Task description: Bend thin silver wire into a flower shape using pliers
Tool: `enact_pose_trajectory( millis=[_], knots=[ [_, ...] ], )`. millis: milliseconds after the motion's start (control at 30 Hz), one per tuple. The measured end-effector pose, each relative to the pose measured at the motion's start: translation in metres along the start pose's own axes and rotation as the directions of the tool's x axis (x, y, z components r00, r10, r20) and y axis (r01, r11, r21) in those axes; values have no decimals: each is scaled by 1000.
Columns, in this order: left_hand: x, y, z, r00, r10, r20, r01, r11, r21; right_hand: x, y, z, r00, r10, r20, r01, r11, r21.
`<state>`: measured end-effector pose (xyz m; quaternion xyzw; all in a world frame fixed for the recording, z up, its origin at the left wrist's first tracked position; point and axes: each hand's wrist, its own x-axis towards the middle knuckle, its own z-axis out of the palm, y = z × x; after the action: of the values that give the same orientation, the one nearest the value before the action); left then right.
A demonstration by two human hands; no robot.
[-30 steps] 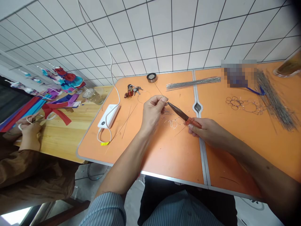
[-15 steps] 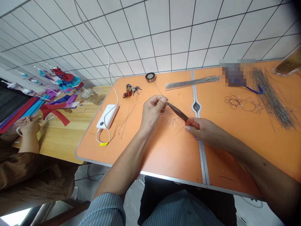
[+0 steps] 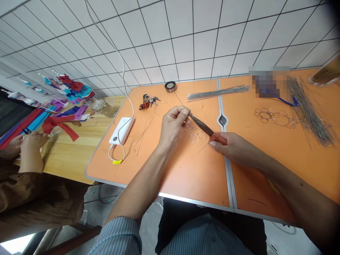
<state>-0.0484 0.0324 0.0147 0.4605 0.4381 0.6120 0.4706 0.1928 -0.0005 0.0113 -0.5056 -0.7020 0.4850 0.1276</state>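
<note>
My left hand is closed in a pinch on a thin metal wire, which sticks up from the fingers toward the back of the table. In my right hand are long-nosed pliers with red handles, held in closed fingers. The pliers' tips meet the wire right at my left fingertips; whether the jaws clamp it is too small to tell. Below the pliers, bent wire loops lie on the orange table. Part of the loops is hidden behind my left fingers.
Along the back lie a tape roll, keys and a wire bundle. A white power bank with a cable sits left. Flower-shaped wire and another wire bundle lie right. A co-worker's hands handle ribbons at far left.
My hands and the pliers stay almost in place, with only a slight shift at the pliers. The co-worker's hands have moved a little at the ribbons.
</note>
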Motion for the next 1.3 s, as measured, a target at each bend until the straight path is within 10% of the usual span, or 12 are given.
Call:
enact_pose_trajectory(
  millis=[1300],
  knots=[
    [-1,9,1,999,-31,-44,32,999,12,-3,-2,2,1000,-1,-13,2,998,63]
  ],
)
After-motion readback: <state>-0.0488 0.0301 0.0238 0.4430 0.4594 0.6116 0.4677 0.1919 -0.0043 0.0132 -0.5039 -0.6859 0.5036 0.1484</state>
